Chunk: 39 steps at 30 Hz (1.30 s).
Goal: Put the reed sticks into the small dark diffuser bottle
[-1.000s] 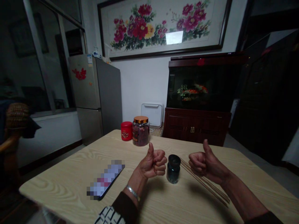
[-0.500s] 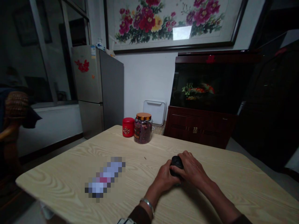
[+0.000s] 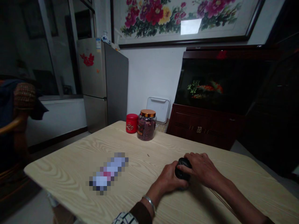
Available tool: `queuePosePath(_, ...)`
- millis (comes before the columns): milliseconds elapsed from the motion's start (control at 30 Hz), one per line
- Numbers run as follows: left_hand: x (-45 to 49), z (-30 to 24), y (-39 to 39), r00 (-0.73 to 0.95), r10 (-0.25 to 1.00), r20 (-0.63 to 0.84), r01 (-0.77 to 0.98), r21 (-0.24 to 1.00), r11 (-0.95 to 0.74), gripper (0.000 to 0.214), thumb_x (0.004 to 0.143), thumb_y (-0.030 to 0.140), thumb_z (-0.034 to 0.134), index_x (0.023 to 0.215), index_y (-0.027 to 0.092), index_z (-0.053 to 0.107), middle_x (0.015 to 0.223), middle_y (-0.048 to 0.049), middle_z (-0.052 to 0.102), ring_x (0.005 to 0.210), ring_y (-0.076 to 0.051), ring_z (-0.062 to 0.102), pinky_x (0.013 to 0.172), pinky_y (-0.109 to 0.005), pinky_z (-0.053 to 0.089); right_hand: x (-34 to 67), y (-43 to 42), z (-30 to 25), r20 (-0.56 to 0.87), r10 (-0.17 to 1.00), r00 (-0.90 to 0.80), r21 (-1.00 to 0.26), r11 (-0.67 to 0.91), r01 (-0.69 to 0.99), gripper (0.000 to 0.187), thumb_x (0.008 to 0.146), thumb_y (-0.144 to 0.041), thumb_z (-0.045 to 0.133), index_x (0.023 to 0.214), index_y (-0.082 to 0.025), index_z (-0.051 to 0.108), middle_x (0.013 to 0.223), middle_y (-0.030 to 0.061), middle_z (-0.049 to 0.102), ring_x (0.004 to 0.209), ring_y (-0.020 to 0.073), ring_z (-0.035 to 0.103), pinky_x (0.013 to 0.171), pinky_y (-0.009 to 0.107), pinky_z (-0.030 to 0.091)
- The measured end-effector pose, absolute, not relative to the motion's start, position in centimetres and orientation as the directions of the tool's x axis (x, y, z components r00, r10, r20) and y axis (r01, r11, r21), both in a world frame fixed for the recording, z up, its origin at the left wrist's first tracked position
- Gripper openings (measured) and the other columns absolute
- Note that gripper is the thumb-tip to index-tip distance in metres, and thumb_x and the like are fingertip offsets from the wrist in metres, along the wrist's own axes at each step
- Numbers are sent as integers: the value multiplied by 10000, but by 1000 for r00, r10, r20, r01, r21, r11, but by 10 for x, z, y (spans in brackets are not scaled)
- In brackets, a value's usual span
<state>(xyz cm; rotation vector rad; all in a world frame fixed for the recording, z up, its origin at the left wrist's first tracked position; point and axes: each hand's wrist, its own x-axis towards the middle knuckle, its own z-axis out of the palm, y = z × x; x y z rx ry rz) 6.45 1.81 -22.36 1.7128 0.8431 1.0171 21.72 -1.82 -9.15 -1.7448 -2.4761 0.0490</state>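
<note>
Between both hands, over the right half of the table, is a small rounded black object (image 3: 183, 168) with a glossy surface; its exact kind is hard to make out. My left hand (image 3: 171, 177) is closed around its left and lower side. From the right, my right hand (image 3: 201, 166) grips it too, with the thumb lying across its front and the other fingers curled behind the top. The fingers hide part of the object. A silver bracelet (image 3: 149, 203) circles my left wrist.
The pale wood-grain table (image 3: 77, 165) carries a blurred-out long item (image 3: 108, 174) at left. A red canister (image 3: 132, 123) stands beside a clear jar (image 3: 146, 126) with a copper-coloured lid near the far edge. A small dark speck (image 3: 148, 155) lies mid-table. Beyond stand a fridge (image 3: 93, 77) and an aquarium cabinet (image 3: 198, 124).
The view has shifted slightly, so the room and table sit differently in it. Both hands still hold the black object, and the right hand has turned a little around it.
</note>
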Motion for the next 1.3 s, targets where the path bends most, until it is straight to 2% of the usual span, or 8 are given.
queuePosePath(200, 63, -223, 18, 412, 867, 281, 88, 934, -345, 700, 529, 360, 901, 1144, 148, 641, 1014, -53, 712, 888, -219, 624, 717, -264, 478, 225, -20, -79, -37, 847, -530, -433, 465, 772, 825, 766, -384, 645, 1511, -218, 334, 1534, 134, 401, 1399, 299, 393, 1118, 445, 337)
queuePosePath(400, 63, -224, 18, 415, 872, 259, 117, 936, -333, 682, 532, 336, 887, 1144, 156, 644, 986, -43, 708, 848, -211, 620, 666, -255, 466, 222, -19, -83, 11, 931, -364, -204, 358, 911, 431, 873, -466, 540, 1192, -183, 604, 1157, 156, 644, 1071, 338, 607, 990, 551, 406)
queuePosePath(567, 62, -221, 18, 418, 864, 281, 83, 935, -344, 693, 532, 367, 888, 1134, 124, 646, 1006, -66, 704, 888, -222, 615, 729, -271, 482, 224, -20, -78, -48, 852, -522, -383, 466, 797, 865, 726, -294, 666, 1509, -220, 307, 1525, 144, 382, 1397, 302, 378, 1111, 441, 338)
queuePosePath(667, 61, -220, 16, 441, 860, 256, 68, 946, -317, 706, 531, 335, 889, 1159, 130, 637, 1004, -61, 704, 880, -217, 618, 734, -269, 486, 223, -19, -81, 21, 921, -389, -293, 378, 878, 645, 802, -458, 637, 1371, -202, 472, 1341, 163, 537, 1190, 336, 546, 1001, 490, 412)
queuePosePath(767, 61, -219, 16, 445, 867, 226, 75, 955, -288, 705, 533, 308, 883, 1168, 133, 632, 997, -53, 702, 866, -210, 617, 722, -263, 486, 222, -18, -81, 28, 919, -392, -238, 388, 891, 418, 824, -388, 595, 1201, -207, 592, 1152, 130, 628, 1033, 314, 608, 940, 488, 437)
queuePosePath(933, 61, -218, 16, 442, 866, 236, 55, 956, -289, 687, 536, 307, 878, 1151, 127, 633, 1023, -60, 699, 906, -220, 613, 755, -269, 493, 220, -21, -74, -16, 862, -507, -365, 467, 806, 782, 724, -353, 677, 1452, -250, 413, 1462, 127, 450, 1337, 324, 434, 1064, 465, 368)
queuePosePath(1100, 60, -215, 15, 453, 866, 213, 78, 958, -277, 691, 524, 268, 870, 1161, 141, 633, 995, -38, 700, 881, -208, 610, 729, -253, 485, 219, -15, -82, 16, 920, -393, -191, 388, 901, 415, 812, -435, 617, 1157, -204, 609, 1070, 106, 622, 970, 285, 611, 885, 425, 449)
queuePosePath(1300, 58, -214, 13, 453, 865, 216, 105, 950, -292, 696, 514, 308, 877, 1148, 137, 646, 1014, -56, 696, 891, -221, 606, 733, -266, 482, 227, -10, -83, 49, 841, -539, -338, 522, 783, 471, 677, -172, 613, 1144, -227, 584, 1097, 73, 614, 1026, 246, 575, 916, 368, 450)
